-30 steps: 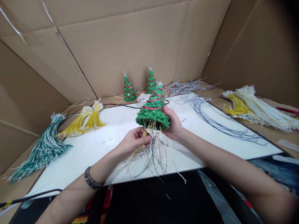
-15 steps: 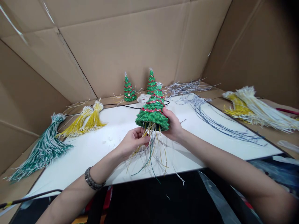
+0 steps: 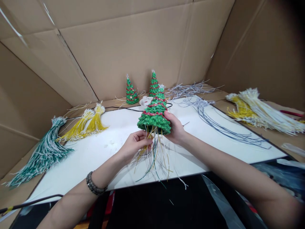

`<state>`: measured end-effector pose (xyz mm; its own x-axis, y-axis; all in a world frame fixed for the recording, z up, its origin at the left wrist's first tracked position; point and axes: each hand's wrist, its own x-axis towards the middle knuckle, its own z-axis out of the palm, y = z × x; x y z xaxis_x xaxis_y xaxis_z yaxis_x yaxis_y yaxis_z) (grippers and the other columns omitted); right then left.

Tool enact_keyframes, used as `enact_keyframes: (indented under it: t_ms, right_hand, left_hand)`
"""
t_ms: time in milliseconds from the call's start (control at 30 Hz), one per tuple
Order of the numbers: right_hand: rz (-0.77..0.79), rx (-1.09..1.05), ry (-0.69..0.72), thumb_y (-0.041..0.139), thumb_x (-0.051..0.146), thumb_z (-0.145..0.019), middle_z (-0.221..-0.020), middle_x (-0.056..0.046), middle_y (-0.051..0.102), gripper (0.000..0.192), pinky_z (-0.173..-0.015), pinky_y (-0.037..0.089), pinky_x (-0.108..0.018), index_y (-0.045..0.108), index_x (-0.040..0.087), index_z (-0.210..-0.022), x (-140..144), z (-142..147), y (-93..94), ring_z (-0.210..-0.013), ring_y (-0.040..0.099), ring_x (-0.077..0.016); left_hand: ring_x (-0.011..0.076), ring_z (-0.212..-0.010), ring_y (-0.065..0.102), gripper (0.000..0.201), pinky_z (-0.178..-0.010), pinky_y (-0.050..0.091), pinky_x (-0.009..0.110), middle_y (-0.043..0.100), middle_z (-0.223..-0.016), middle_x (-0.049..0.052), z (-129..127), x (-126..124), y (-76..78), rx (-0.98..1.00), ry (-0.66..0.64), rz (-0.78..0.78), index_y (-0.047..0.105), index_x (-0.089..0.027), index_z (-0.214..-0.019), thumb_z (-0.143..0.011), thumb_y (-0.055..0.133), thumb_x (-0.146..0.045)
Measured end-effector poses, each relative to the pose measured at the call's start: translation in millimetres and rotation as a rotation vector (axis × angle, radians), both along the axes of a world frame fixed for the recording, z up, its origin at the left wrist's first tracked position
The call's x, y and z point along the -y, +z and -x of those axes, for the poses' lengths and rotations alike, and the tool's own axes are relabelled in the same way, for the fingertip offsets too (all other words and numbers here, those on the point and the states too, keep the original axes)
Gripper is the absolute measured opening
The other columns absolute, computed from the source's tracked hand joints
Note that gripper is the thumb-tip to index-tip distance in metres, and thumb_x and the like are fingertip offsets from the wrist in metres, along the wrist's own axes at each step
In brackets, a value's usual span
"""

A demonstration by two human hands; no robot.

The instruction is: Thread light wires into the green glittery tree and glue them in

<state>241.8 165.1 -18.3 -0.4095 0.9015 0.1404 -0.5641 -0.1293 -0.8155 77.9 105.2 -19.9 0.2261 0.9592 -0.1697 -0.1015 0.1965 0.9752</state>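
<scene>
A small green Christmas tree (image 3: 154, 116) with red garland is held above the white board, its open base tilted toward me. My right hand (image 3: 175, 127) grips the tree's lower right side. Below the base, my left hand (image 3: 138, 142) is closed, thumb against fingers, on some of the wires. Yellow, white and green wires (image 3: 156, 152) hang from the hollow underside toward the board's front edge. Exactly which wires the left fingers pinch is partly hidden.
Two more trees (image 3: 131, 92) stand at the back beside a white round object (image 3: 145, 101). Green-white wires (image 3: 45, 152) and yellow wire bundles (image 3: 91, 122) lie left. Grey wires (image 3: 219, 124) and white-yellow bundles (image 3: 267, 111) lie right. Cardboard walls (image 3: 133, 47) enclose the white board (image 3: 95, 162).
The tree and both hands stay almost in place. The hanging wires have shifted slightly, and the left fingers have moved a little among them.
</scene>
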Motion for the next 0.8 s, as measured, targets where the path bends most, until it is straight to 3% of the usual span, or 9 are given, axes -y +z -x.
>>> enact_keyframes:
  t_ms: [300, 567, 800]
  right_hand:
    - [-0.019, 0.017, 0.050, 0.078, 0.062, -0.062, -0.095, -0.003, 0.078, 0.048, -0.095, 0.054, -0.044, 0.074, 0.024, -0.091, -0.5, 0.7, -1.1, -0.106, 0.070, -0.0298]
    - [0.004, 0.015, 0.025, 0.080, 0.063, -0.059, -0.096, -0.003, 0.079, 0.049, -0.096, 0.054, -0.044, 0.075, 0.025, -0.089, 0.1, 1.3, 0.8, -0.098, 0.072, -0.0281]
    - [-0.014, 0.026, 0.047, 0.077, 0.062, -0.063, -0.096, -0.003, 0.079, 0.046, -0.101, 0.051, -0.044, 0.075, 0.025, -0.089, 1.1, 1.2, 0.8, -0.099, 0.072, -0.0277]
  left_hand:
    - [0.0109, -0.055, 0.057, 0.014, -0.053, 0.041, 0.024, 0.062, -0.062, 0.000, -1.9, -0.1, -1.1, -0.028, -0.024, 0.012, 0.056, -0.016, -0.072, -0.065, 0.067, -0.021]
    - [0.0129, -0.057, 0.061, 0.027, -0.059, 0.046, 0.027, 0.069, -0.068, 0.004, 1.1, 1.2, -2.1, -0.041, -0.114, -0.006, 0.056, -0.015, -0.082, -0.072, 0.074, -0.032]
    - [0.0122, -0.056, 0.060, 0.026, -0.057, 0.045, 0.027, 0.066, -0.067, 0.003, 1.8, 2.2, 0.3, -0.032, -0.210, -0.014, 0.060, -0.014, -0.076, -0.073, 0.074, -0.036]
